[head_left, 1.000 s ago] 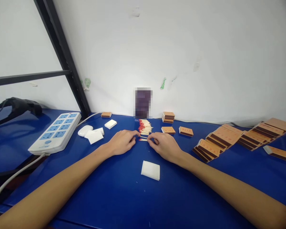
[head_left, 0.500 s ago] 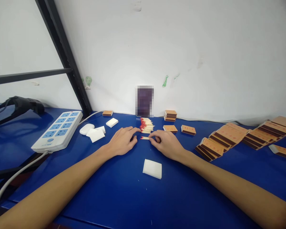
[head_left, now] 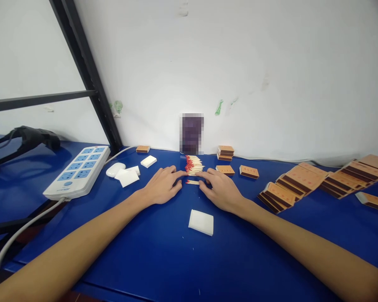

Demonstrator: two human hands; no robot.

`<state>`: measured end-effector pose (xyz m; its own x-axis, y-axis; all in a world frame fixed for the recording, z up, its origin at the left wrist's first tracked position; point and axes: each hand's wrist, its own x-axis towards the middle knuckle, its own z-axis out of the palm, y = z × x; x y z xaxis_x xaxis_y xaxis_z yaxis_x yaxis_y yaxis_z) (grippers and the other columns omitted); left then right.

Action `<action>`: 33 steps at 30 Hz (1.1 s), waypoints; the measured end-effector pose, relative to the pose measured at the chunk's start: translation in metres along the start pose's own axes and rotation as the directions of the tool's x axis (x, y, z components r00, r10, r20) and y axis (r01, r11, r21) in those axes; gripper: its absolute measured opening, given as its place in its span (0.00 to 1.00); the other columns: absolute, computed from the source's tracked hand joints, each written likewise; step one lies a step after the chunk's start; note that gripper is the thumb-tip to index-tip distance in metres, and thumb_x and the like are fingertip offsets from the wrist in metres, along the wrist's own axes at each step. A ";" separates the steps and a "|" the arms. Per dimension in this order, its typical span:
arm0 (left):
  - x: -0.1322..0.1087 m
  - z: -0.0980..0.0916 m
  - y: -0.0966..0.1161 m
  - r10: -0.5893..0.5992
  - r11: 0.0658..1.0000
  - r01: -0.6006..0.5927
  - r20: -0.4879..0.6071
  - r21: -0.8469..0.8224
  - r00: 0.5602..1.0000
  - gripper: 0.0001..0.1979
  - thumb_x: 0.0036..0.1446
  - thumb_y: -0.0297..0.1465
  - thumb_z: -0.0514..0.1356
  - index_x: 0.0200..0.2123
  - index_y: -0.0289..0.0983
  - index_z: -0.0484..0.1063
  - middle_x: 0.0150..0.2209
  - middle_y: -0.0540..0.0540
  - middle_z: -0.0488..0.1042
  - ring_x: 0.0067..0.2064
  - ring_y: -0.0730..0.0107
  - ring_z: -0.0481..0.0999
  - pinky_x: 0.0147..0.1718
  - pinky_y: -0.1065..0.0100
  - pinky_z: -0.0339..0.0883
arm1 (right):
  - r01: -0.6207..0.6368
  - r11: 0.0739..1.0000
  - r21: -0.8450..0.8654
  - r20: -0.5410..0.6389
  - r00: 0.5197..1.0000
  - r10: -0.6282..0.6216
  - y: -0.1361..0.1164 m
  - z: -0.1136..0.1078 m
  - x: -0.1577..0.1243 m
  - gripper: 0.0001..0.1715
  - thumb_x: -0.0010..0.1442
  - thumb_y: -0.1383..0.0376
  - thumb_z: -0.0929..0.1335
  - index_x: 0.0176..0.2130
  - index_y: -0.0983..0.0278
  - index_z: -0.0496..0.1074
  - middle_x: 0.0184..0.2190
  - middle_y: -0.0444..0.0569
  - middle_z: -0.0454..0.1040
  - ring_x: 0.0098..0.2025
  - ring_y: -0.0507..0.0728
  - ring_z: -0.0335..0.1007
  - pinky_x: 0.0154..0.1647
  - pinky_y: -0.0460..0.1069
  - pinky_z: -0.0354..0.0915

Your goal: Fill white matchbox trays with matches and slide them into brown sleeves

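Observation:
A pile of red-tipped matches (head_left: 193, 164) lies on the blue table (head_left: 164, 256) near the wall. A few loose matches (head_left: 192, 182) lie just in front of the pile, between my hands. My left hand (head_left: 164, 183) rests palm down to the left of them, fingers stretched toward the pile's left end. On the other side, my right hand (head_left: 219, 188) lies palm down with its fingers extended to the pile's right end. Neither hand holds anything. A white inner matchbox tray (head_left: 201, 222) sits nearer to me, below my right hand.
Many brown matchbox sleeves (head_left: 305, 179) lie in overlapping rows at the right. A few more matchboxes (head_left: 225, 153) sit by the wall. White trays (head_left: 126, 176) and a white power strip (head_left: 78, 171) with its cable are at the left, beside a black metal frame (head_left: 88, 79).
Both hands have opened and slid forward from pinching the loose matches to reaching the ends of the pile. The loose matches now lie free on the table.

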<state>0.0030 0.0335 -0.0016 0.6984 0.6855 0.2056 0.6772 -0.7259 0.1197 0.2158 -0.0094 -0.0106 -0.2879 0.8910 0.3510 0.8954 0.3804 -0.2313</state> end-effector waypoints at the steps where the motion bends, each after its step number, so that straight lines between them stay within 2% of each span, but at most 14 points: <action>1: 0.000 0.000 0.000 0.002 1.000 -0.002 0.001 -0.005 1.000 0.20 0.64 0.34 0.46 0.58 0.44 0.62 0.38 0.46 0.65 0.40 0.63 0.67 0.41 0.61 0.60 | 0.001 1.000 -0.003 -0.003 1.000 -0.001 0.000 0.000 0.000 0.19 0.64 0.64 0.60 0.51 0.61 0.71 0.35 0.48 0.70 0.36 0.55 0.66 0.34 0.48 0.58; 14: 0.001 -0.003 0.000 0.044 0.998 -0.041 0.067 -0.047 0.997 0.19 0.65 0.33 0.44 0.58 0.44 0.60 0.39 0.46 0.64 0.40 0.64 0.65 0.40 0.62 0.58 | 0.006 1.000 -0.004 0.003 1.000 -0.006 0.001 0.001 0.001 0.18 0.63 0.63 0.60 0.49 0.62 0.72 0.35 0.49 0.70 0.35 0.55 0.65 0.35 0.49 0.58; 22: 0.002 -0.003 0.002 0.050 0.996 -0.044 0.074 -0.082 0.996 0.18 0.64 0.31 0.45 0.56 0.43 0.62 0.39 0.46 0.64 0.40 0.64 0.66 0.42 0.61 0.57 | 0.015 1.000 0.002 0.002 1.000 -0.015 0.002 0.001 0.000 0.18 0.64 0.63 0.60 0.51 0.61 0.70 0.36 0.49 0.70 0.35 0.55 0.65 0.34 0.48 0.57; 33: -0.001 -0.004 0.005 0.084 0.996 -0.084 0.043 0.008 0.996 0.15 0.65 0.30 0.45 0.51 0.41 0.64 0.41 0.46 0.65 0.42 0.63 0.66 0.42 0.61 0.56 | 0.031 0.999 -0.006 0.003 1.000 -0.031 0.003 0.003 0.000 0.19 0.64 0.62 0.60 0.51 0.60 0.70 0.36 0.49 0.69 0.35 0.55 0.65 0.35 0.48 0.57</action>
<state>0.0046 0.0294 0.0026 0.7619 0.6241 0.1731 0.6179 -0.7805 0.0945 0.2176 -0.0077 -0.0136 -0.3168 0.8794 0.3554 0.8879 0.4067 -0.2149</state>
